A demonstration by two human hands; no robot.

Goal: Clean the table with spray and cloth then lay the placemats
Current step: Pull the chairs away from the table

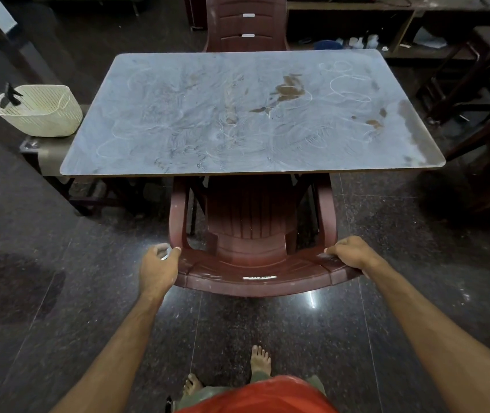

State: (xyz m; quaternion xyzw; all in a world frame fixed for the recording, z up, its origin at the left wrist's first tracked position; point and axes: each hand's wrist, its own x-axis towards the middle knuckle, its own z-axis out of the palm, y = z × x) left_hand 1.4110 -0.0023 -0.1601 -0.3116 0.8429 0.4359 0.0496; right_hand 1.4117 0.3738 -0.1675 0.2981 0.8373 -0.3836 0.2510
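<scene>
Both hands on the maroon plastic chair (252, 263) backrest; left hand (157, 268) curled at its corner, right hand (352, 253) gripping the top edge; stained table (178, 114) ahead.

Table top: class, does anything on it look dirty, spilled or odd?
Yes. The table has brown stains right of centre, smaller brown spots near its right edge, and pale swirled smears across the surface. It looks dirty, not yet wiped.
</scene>
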